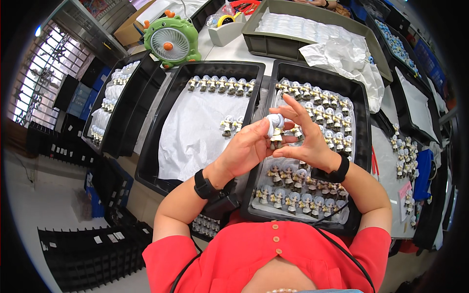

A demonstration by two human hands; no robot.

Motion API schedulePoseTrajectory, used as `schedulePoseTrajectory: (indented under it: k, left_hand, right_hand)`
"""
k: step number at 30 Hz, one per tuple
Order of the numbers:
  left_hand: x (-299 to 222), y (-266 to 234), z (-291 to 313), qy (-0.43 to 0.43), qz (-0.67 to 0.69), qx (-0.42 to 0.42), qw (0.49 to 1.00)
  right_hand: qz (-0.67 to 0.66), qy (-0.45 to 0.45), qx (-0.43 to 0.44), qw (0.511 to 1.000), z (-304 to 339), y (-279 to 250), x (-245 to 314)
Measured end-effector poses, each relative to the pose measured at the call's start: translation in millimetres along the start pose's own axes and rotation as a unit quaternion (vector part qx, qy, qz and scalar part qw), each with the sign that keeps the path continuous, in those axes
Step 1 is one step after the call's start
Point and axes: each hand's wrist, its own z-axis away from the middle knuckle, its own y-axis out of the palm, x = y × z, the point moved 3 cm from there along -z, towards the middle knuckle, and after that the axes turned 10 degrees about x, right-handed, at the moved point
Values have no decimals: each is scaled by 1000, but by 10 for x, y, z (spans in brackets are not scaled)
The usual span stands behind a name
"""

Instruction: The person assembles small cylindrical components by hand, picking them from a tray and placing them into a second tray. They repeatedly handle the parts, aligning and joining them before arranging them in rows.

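A small figurine (276,128) with pale hair and a white outfit is held upright over the gap between two black trays. My left hand (244,149) grips it, the thumb against its side and fingertips behind it. Around its other side curves my right hand (315,145), thumb and fingers spread wide; whether its fingertips touch the figurine I cannot tell. The left black tray (146,158) has a white paper lining with a row of figurines (222,84) at its far end and a few more near its right side. Rows of similar figurines (293,201) fill much of the right black tray (360,97).
A green fan (171,41) stands beyond the left tray. Behind the right tray sits a grey-green bin (254,43) with crumpled white paper (344,61) over its edge. Another tray of figurines (139,112) leans at left. Loose figurines (404,156) lie at right near a blue holder (424,168).
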Motion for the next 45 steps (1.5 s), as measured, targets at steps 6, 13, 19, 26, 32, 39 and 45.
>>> schedulePoseTrajectory:
  k: [6,13,19,26,32,39,45]
  left_hand:
    - [-1,-10,2,-8,-32,6,999]
    - [-68,-3,53,-15,-45,-13,999]
    - [-472,40,345,-108,-156,-133,973]
    - [-992,-855,402,-178,-298,-293,891]
    - [-705,-1686,492,-265,-515,-360,731]
    - [-637,-1652,622,-325,-560,-365,669]
    - [-597,-1654,671,-299,-559,-347,691]
  right_hand:
    - [66,-37,7,997,-9,-32,-6]
    - [113,-33,25,993,-24,-45,85]
    - [137,-69,9,988,-2,-107,97]
    - [133,-63,7,989,-36,-117,152]
    - [144,-83,23,986,-41,-90,151]
    - [146,-73,36,986,-49,-70,111]
    - [148,-35,82,985,-22,-38,-19]
